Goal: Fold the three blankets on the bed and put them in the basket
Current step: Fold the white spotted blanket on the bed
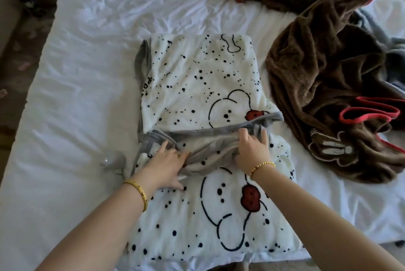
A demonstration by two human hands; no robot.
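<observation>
Blanket: I see the white spotted blanket (203, 86) half-folded at frame centre.
Grip: my left hand (166, 165) and right hand (252, 152) pinch its bunched grey edge (210, 132).
Technique: I'd align corners, then smooth flat.

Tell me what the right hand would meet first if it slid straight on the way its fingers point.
Probably the grey-edged fold of the white spotted blanket: the right hand points up the bed, fingertips already at that edge.

White blanket (203, 78): soft matt fleece, grey backing. Brown blanket (324, 86), right: plush, faint sheen, red cloth edging. Bed (87, 73) sheet: smooth creased cotton. Bracelets (140, 194): glossy gold metal.
</observation>
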